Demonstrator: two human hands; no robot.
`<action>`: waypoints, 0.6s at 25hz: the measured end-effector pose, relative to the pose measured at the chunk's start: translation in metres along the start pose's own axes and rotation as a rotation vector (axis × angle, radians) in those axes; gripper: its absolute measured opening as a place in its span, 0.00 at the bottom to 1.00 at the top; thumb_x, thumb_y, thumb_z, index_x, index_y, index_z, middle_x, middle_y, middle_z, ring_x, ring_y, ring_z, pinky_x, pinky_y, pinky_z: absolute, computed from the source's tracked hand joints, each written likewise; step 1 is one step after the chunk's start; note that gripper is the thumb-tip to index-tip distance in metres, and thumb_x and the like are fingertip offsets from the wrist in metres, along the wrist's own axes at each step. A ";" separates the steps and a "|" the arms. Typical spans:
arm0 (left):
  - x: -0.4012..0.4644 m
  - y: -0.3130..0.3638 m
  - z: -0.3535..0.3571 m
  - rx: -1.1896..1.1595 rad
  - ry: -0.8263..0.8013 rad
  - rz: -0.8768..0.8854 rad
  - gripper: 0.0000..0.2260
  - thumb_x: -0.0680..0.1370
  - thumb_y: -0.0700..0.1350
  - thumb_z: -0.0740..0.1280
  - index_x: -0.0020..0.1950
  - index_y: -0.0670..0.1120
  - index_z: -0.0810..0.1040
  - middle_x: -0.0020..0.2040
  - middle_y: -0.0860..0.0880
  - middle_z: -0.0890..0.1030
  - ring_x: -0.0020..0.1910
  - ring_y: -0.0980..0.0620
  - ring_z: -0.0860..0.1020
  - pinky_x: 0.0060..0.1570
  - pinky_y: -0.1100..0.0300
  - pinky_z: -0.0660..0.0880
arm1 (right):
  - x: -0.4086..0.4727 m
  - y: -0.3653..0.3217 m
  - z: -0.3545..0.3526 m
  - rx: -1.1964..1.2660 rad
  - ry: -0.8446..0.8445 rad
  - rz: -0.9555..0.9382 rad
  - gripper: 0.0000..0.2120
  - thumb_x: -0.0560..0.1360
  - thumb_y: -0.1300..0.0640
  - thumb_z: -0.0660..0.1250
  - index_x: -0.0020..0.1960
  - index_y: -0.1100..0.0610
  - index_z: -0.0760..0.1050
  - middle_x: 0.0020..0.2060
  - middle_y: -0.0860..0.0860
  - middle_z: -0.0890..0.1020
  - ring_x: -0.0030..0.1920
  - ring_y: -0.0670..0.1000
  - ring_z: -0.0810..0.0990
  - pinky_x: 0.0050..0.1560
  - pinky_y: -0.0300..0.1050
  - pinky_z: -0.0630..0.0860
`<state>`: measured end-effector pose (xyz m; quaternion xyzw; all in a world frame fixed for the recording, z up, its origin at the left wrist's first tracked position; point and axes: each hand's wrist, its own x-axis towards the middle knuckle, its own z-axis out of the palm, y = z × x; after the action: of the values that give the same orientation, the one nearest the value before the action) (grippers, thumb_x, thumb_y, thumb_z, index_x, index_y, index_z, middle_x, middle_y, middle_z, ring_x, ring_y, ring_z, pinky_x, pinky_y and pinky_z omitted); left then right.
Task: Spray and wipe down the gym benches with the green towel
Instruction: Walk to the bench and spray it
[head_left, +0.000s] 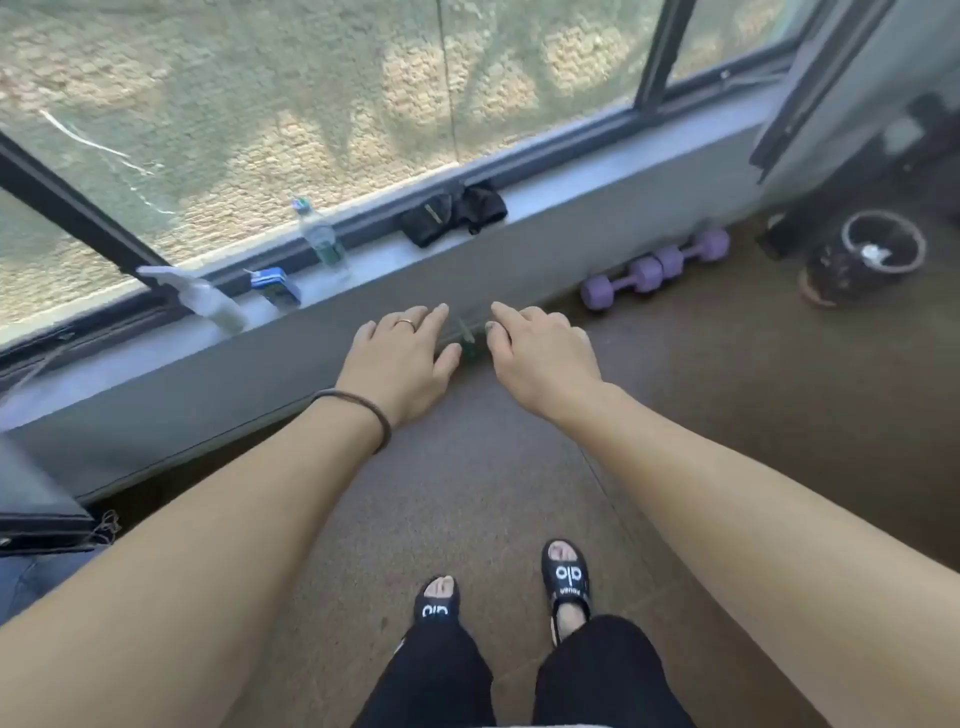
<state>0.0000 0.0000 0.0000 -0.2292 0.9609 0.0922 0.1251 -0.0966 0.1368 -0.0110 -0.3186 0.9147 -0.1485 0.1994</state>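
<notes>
Window sill (545, 205): white spray bottle (202, 299) far left, blue carton (276, 286) just right of it, clear plastic water bottle (324, 241) next, black folded gloves (454, 212) further right. Two purple dumbbells (657, 267) on floor below sill, right; dark round pot (865, 257) beyond them.

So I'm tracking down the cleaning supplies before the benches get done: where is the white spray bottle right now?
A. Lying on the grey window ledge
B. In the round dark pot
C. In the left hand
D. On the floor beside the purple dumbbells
A: the white spray bottle lies tilted on the grey window ledge, next to a small blue carton; the left hand and right hand hold nothing.
</notes>
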 end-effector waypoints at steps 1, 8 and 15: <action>0.000 0.004 0.007 0.017 -0.020 0.036 0.27 0.86 0.57 0.52 0.84 0.50 0.56 0.82 0.48 0.62 0.80 0.46 0.60 0.77 0.49 0.56 | -0.006 0.004 0.007 -0.004 -0.011 0.054 0.22 0.86 0.46 0.48 0.77 0.49 0.66 0.70 0.55 0.75 0.68 0.62 0.70 0.65 0.57 0.66; -0.021 0.025 0.068 0.161 -0.169 0.379 0.27 0.85 0.57 0.53 0.83 0.50 0.58 0.80 0.47 0.65 0.77 0.44 0.64 0.74 0.48 0.61 | -0.083 0.039 0.078 0.122 0.035 0.443 0.22 0.87 0.47 0.48 0.78 0.50 0.65 0.71 0.57 0.74 0.70 0.63 0.70 0.68 0.58 0.68; -0.087 0.128 0.124 0.303 -0.287 0.803 0.26 0.85 0.57 0.53 0.82 0.50 0.58 0.79 0.47 0.67 0.76 0.43 0.66 0.73 0.48 0.61 | -0.230 0.102 0.125 0.331 0.166 0.852 0.21 0.87 0.47 0.47 0.77 0.49 0.65 0.72 0.56 0.73 0.70 0.63 0.70 0.67 0.58 0.68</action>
<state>0.0399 0.1776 -0.0781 0.1976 0.9493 0.0225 0.2433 0.0725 0.3430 -0.0994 0.1344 0.9410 -0.2222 0.2169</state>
